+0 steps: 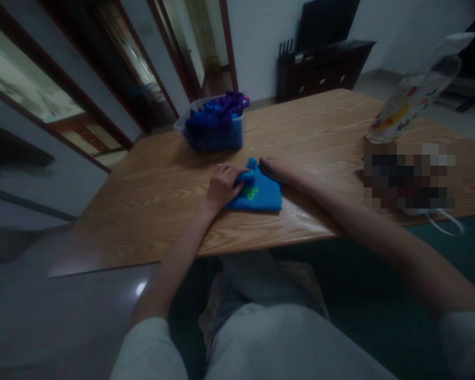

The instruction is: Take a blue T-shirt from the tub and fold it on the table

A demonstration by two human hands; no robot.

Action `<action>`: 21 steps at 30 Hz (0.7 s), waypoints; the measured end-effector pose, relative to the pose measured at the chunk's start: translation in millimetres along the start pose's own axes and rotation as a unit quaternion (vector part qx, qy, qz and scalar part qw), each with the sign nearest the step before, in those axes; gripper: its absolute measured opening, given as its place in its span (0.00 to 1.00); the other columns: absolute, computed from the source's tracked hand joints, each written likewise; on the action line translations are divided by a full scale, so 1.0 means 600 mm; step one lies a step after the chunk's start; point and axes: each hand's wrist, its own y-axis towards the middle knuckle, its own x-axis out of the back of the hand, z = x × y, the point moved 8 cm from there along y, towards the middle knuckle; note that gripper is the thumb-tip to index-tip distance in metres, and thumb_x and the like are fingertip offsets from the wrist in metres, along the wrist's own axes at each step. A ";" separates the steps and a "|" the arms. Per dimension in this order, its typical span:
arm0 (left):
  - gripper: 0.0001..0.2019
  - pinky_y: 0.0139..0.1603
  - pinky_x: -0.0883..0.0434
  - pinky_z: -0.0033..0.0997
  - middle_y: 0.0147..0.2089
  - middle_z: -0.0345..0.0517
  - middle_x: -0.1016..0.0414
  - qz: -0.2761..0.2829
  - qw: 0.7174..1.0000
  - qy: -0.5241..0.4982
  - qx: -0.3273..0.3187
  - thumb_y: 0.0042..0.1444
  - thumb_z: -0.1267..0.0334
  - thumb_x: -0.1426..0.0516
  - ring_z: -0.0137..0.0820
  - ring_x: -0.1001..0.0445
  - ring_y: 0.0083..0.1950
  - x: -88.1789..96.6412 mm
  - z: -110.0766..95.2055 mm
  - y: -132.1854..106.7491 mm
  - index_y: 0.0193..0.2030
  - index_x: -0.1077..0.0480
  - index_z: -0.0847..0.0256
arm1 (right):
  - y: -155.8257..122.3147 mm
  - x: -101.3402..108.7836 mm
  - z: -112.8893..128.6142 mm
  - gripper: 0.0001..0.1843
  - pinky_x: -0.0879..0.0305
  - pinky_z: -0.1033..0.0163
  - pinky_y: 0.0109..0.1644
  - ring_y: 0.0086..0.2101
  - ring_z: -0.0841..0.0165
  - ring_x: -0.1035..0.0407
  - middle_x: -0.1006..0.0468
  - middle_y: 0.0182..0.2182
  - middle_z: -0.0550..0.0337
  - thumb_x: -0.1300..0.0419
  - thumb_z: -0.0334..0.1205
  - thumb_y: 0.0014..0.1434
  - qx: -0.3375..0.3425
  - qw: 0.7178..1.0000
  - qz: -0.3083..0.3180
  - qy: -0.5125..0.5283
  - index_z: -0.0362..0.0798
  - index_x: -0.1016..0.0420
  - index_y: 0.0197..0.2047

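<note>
A piece of bright blue cloth (263, 196) with a small green printed mark lies on the wooden table (158, 211) in front of me. Its lower edge is straight, and its top is bunched up. My left hand (221, 184) is at the upper left of the cloth, with thumb and fingers closed on a fold of it. At the upper right edge, my right hand (277, 169) has its fingers curled in against the cloth; the fingertips are partly hidden. Whether the cloth is a bag or a folded garment I cannot tell.
Behind the cloth stands a clear plastic bin (211, 140) filled with blue and purple cloth items. To the right are a tilted-looking clear bottle (411, 100) and a pixelated patch with a white cord (445, 224). The table's front edge runs close to my body.
</note>
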 end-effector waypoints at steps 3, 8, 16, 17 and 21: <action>0.16 0.72 0.32 0.54 0.63 0.52 0.18 0.060 0.995 -0.008 -0.078 0.71 0.65 0.40 0.49 0.25 0.66 -0.034 -0.056 0.001 0.63 0.21 0.52 | 0.000 -0.001 0.000 0.13 0.36 0.58 0.47 0.48 0.54 0.21 0.15 0.55 0.40 0.43 0.37 0.75 -0.001 1.000 0.013 0.001 0.44 0.25 0.59; 0.17 0.71 0.29 0.49 0.63 0.50 0.18 0.055 0.997 -0.031 -0.054 0.71 0.66 0.40 0.47 0.23 0.67 -0.046 -0.045 0.003 0.63 0.22 0.51 | -0.003 0.004 0.005 0.12 0.35 0.58 0.48 0.48 0.54 0.22 0.15 0.54 0.40 0.45 0.36 0.76 0.005 1.000 0.017 -0.001 0.44 0.25 0.58; 0.15 0.72 0.29 0.52 0.62 0.54 0.17 -0.077 0.988 -0.005 0.133 0.75 0.57 0.42 0.50 0.22 0.65 0.012 0.076 0.000 0.63 0.24 0.54 | -0.002 0.003 0.003 0.16 0.34 0.56 0.48 0.47 0.52 0.21 0.15 0.54 0.38 0.49 0.42 0.80 -0.005 1.000 0.008 -0.012 0.45 0.25 0.59; 0.15 0.72 0.29 0.53 0.61 0.54 0.16 -0.074 0.986 -0.007 0.153 0.75 0.56 0.42 0.51 0.21 0.65 0.010 0.095 -0.002 0.63 0.23 0.54 | -0.001 0.003 0.004 0.16 0.34 0.56 0.48 0.47 0.52 0.21 0.15 0.53 0.38 0.50 0.42 0.80 -0.003 1.000 0.010 -0.016 0.45 0.25 0.58; 0.18 0.71 0.26 0.52 0.61 0.56 0.15 -0.001 0.978 -0.070 0.195 0.76 0.51 0.44 0.51 0.19 0.64 -0.026 0.160 -0.008 0.63 0.22 0.57 | -0.002 0.010 0.010 0.15 0.35 0.56 0.48 0.47 0.53 0.22 0.15 0.53 0.38 0.50 0.41 0.80 0.001 1.000 0.016 -0.020 0.45 0.24 0.58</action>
